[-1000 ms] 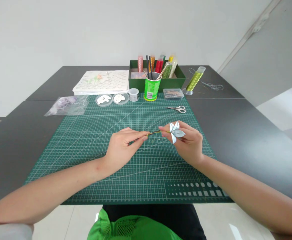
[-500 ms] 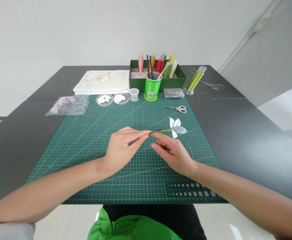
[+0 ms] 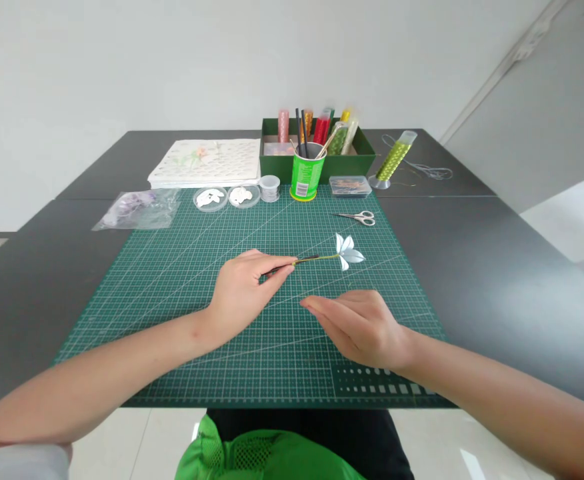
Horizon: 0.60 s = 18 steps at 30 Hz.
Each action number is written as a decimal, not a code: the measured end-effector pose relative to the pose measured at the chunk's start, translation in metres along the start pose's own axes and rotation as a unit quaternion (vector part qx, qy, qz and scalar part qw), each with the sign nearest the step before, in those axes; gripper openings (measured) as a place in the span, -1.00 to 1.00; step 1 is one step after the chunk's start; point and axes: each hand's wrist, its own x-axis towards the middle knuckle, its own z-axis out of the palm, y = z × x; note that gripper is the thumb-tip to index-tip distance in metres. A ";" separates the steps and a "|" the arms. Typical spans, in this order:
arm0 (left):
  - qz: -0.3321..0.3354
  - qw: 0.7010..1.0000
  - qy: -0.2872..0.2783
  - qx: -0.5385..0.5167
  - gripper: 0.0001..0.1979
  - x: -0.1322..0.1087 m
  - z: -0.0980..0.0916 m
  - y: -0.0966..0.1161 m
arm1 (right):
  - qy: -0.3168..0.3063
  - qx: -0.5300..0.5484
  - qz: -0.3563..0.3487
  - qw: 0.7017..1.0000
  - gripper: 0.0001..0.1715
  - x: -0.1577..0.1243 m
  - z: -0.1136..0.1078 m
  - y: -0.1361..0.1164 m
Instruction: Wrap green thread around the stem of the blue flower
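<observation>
My left hand [image 3: 245, 287] pinches the stem of an artificial flower [image 3: 351, 253] with pale blue-white petals, held level above the green cutting mat [image 3: 172, 267]. The stem is wrapped in yellow-green, with a dark section [image 3: 308, 259] by the fingertips; its end runs back under my fingers. Lower and to the right, my right hand [image 3: 359, 327] is closed, thumb and forefinger pressed together, apart from the stem. A very fine yellow-green thread seems to run from the stem to this pinch, though it barely shows.
Small scissors [image 3: 363, 218] lie beyond the flower. Behind are a green can [image 3: 306, 175] with sticks, a clear case [image 3: 350, 187], dishes of white pieces [image 3: 211, 199], a dark green box [image 3: 317, 168] of thread tubes, a green thread spool [image 3: 395, 160] and a plastic bag [image 3: 139, 210].
My right hand has drawn away from the stem, down toward me, and its fingers have closed into a pinch. The flower has shifted slightly left; my left hand keeps its grip.
</observation>
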 end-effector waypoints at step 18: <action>0.140 0.980 -0.101 0.098 -0.80 -0.009 0.004 -0.003 | 0.062 0.193 0.186 0.961 -0.63 0.019 -0.053 0.012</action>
